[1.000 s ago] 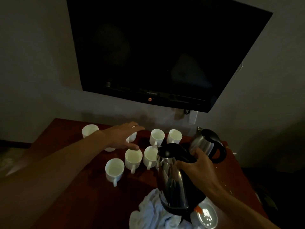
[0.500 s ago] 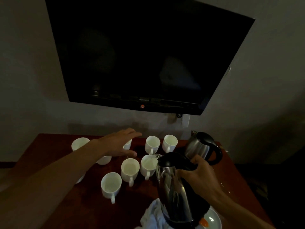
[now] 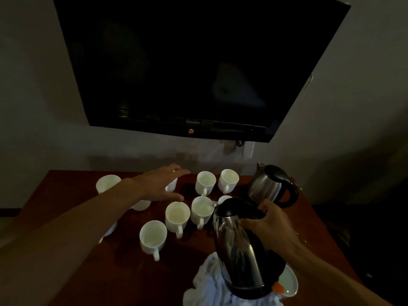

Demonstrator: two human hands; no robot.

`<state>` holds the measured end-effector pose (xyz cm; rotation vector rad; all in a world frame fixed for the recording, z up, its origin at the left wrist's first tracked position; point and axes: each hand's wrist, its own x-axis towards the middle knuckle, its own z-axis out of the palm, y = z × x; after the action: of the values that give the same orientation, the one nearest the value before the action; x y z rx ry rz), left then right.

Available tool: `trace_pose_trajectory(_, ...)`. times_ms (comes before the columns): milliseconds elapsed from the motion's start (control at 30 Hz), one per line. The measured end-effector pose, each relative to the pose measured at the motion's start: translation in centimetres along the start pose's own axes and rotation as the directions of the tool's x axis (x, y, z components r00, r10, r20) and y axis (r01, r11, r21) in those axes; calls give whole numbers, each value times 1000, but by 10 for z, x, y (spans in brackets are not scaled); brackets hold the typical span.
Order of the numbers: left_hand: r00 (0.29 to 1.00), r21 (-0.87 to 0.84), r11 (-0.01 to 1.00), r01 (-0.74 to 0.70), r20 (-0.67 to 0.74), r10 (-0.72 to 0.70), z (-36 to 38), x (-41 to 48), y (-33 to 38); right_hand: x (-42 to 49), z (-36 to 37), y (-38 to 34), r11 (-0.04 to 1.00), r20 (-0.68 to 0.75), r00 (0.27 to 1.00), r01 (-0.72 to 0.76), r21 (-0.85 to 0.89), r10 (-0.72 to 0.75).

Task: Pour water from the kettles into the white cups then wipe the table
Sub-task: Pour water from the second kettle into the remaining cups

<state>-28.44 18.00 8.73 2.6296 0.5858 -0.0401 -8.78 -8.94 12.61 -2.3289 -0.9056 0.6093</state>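
Several white cups stand on the dark red table. My right hand grips the handle of a steel kettle, tilted left so its spout hangs over the rim of a middle cup. A second steel kettle stands upright at the back right. My left hand hovers flat with fingers spread over the cups at the back left, partly hiding one cup. A white cloth lies crumpled at the table's near edge under the tilted kettle.
A black television hangs on the wall above the table. A white round kettle base sits at the near right beside the cloth. A wall socket with a plug is behind the second kettle.
The kettle in my right hand has tipped further left, bringing its spout over the middle cup. My left hand stays hovering over the back cups. The camera view has shifted.
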Motion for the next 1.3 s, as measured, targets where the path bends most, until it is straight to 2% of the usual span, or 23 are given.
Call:
trace_pose_trajectory(800,1000,-37,999,15,25,-14,15,7,-30,14,4,-12,993,76,997,-17,-116,26)
trace_pose_trajectory(1300,992,15,999,29,120,-31,23,-1,-50,19,9,-12,988,94,995,-22,-152,36)
